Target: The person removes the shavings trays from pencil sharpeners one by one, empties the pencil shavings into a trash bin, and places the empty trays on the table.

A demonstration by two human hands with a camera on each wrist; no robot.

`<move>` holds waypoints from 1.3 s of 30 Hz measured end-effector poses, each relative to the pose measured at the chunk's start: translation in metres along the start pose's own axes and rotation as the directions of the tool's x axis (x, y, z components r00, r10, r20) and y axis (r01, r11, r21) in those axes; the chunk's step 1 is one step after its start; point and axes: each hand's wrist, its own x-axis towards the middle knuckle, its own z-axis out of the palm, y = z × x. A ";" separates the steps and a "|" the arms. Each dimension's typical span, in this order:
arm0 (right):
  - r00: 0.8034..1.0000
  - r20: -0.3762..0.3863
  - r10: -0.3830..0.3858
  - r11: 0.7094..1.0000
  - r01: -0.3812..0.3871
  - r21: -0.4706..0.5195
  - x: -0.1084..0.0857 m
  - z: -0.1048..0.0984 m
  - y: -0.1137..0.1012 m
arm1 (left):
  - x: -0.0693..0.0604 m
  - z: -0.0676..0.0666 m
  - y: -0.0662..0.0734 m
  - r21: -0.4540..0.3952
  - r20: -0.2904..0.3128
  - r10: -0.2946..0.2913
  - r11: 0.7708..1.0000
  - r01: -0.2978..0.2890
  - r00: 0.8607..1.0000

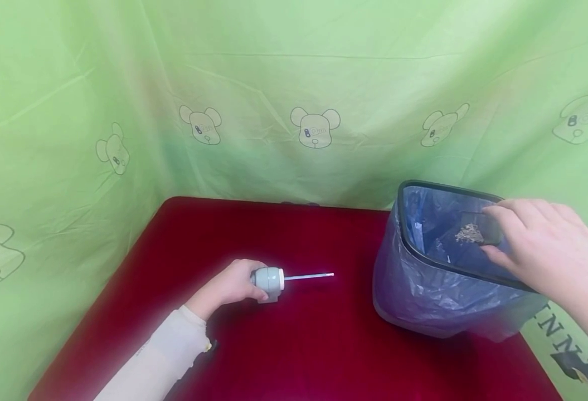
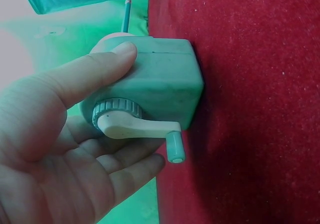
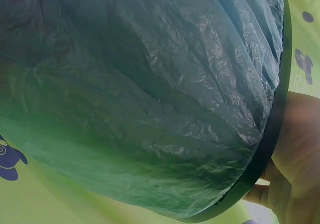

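Observation:
My left hand [image 1: 233,281] grips a grey-green crank pencil sharpener [image 1: 267,284] low at the red table, thumb on top in the left wrist view. A blue pencil [image 1: 307,276] sticks out of its front, pointing right. The white crank [image 2: 140,127] shows below the thumb. Over the mouth of a bin [image 1: 402,225], my right hand [image 1: 544,245] pinches a small see-through shavings tray [image 1: 492,228]. Grey-brown shavings [image 1: 469,234] lie at the tray's open side. In the right wrist view, the bin's rim and bag hide the fingertips and the tray.
A translucent bluish bag [image 1: 424,295] lines the bin, folded over its dark rim. The bin stands at the right of the red-covered table [image 1: 294,345]. Green curtains [image 1: 253,78] with bear-head prints hang behind and at both sides.

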 end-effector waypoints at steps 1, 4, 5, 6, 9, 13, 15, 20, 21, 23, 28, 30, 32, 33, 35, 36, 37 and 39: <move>1.000 0.001 -0.003 1.000 0.003 0.000 0.000 0.000 0.000 | 0.000 0.000 0.000 0.001 0.000 -0.001 1.000 0.001 1.000; 1.000 0.013 -0.004 1.000 0.004 0.004 0.000 -0.001 0.000 | 0.000 -0.001 0.001 0.003 0.000 0.001 1.000 -0.001 1.000; 1.000 0.017 -0.004 1.000 0.004 0.006 0.000 -0.002 0.000 | 0.001 0.000 0.001 0.005 0.001 0.003 1.000 -0.003 1.000; 1.000 0.020 -0.004 1.000 0.004 0.008 0.000 -0.002 0.000 | 0.001 0.000 0.001 0.006 0.003 0.003 1.000 -0.003 1.000; 1.000 0.021 -0.016 1.000 0.016 0.010 0.001 -0.002 0.000 | 0.001 0.001 0.000 0.009 0.006 0.002 1.000 -0.002 1.000; 0.999 0.023 -0.029 1.000 0.029 0.006 0.002 -0.002 0.000 | 0.001 0.001 -0.001 0.010 0.008 -0.006 1.000 0.006 1.000; 0.999 0.024 -0.031 1.000 0.031 0.003 0.002 -0.002 0.000 | 0.001 0.001 -0.002 0.011 0.008 -0.005 1.000 0.005 1.000; 0.999 0.021 -0.038 0.999 0.038 -0.004 0.002 -0.001 0.000 | 0.002 0.001 -0.002 0.014 0.007 -0.001 1.000 0.001 1.000; 0.999 0.022 -0.037 0.999 0.037 -0.004 0.002 -0.001 0.000 | 0.002 0.001 -0.002 0.015 0.008 0.000 1.000 0.000 1.000; 0.999 0.026 -0.034 0.999 0.034 -0.005 0.002 -0.002 0.000 | 0.002 0.001 -0.002 0.015 0.008 -0.001 1.000 0.001 1.000; 0.999 0.027 -0.031 1.000 0.031 -0.001 0.001 -0.002 0.000 | 0.002 0.002 -0.004 0.008 0.005 -0.004 1.000 0.004 1.000; 0.999 0.022 -0.038 0.999 0.038 0.001 0.001 -0.002 0.000 | 0.002 0.002 -0.004 0.008 0.004 -0.006 1.000 0.006 1.000; 0.999 0.016 -0.044 0.999 0.044 0.002 0.001 -0.002 -0.001 | 0.001 0.002 -0.004 0.006 0.006 -0.005 1.000 0.005 1.000; 0.999 0.013 -0.047 0.999 0.046 0.002 0.001 -0.001 -0.001 | 0.001 0.002 -0.004 0.007 0.007 -0.003 1.000 0.003 1.000; 0.999 0.005 -0.052 0.999 0.052 0.001 0.000 -0.001 -0.001 | 0.001 0.002 -0.003 0.005 0.006 0.000 1.000 0.000 1.000; 0.999 0.002 -0.052 0.999 0.052 0.000 0.000 -0.001 -0.001 | 0.001 0.002 -0.003 0.005 0.005 0.002 1.000 -0.003 1.000; 0.999 -0.001 -0.053 0.999 0.053 0.000 0.000 -0.002 -0.001 | 0.001 0.002 -0.002 0.004 0.004 0.002 1.000 -0.002 1.000; 0.999 -0.004 -0.051 0.999 0.051 0.001 0.000 -0.002 -0.001 | 0.001 0.001 -0.002 0.004 0.001 0.001 1.000 -0.001 1.000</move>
